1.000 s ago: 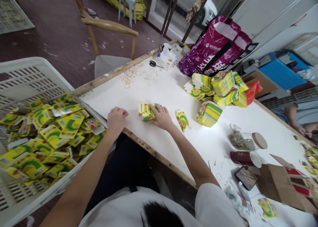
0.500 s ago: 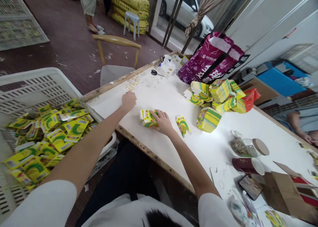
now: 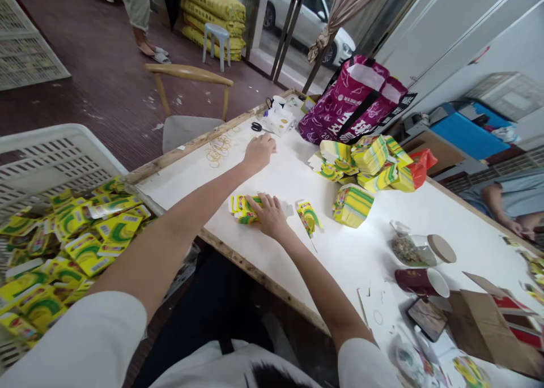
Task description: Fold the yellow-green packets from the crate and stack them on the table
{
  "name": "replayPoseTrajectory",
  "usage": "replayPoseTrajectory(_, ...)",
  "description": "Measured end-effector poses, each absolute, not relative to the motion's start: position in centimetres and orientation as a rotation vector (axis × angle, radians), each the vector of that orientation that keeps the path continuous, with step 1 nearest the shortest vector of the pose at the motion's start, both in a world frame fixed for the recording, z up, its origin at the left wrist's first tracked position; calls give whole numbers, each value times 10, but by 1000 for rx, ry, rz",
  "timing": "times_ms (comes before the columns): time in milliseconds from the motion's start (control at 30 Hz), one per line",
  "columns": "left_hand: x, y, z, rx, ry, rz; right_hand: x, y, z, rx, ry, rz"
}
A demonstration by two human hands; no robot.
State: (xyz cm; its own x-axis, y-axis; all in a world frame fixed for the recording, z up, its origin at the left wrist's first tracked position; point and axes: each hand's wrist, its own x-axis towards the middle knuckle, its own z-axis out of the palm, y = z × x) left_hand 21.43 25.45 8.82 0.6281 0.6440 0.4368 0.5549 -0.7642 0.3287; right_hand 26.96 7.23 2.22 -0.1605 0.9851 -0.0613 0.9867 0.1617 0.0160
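The right hand (image 3: 271, 217) lies over a small row of yellow boxes (image 3: 239, 209), its grip holding them down on the bench (image 3: 289, 170) near the front edge. The left hand (image 3: 259, 153) is farther out, fingers curled, near the scissors (image 3: 256, 127); whether its grip holds anything, I cannot tell. A loose carton (image 3: 309, 217) lies just right of the row.

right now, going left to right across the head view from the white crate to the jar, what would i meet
White crate → yellow cartons under the right hand → loose yellow packaging → thick yellow stack → jar.
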Motion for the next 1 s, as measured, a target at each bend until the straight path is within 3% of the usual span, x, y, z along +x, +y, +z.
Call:
replayPoseTrajectory(233, 212, 230, 103, 2658, 865, 962, 267, 72, 26, 2001, 2341, -35)
replayPoseTrajectory(533, 219, 261, 137, 2514, 832, 1290, 250, 76, 34, 1912, 2363, 162)
replayPoseTrajectory(700, 231, 244, 124, 2480, 886, 968, 252, 73, 29, 1954, 2371, 154)
replayPoseTrajectory(867, 240, 207, 81, 2515, 732, 430, 259, 75, 21, 2040, 2377, -122)
replayPoseTrajectory(1000, 215, 193, 56, 2475, 812, 291, 267, 78, 24, 2044, 2382, -268)
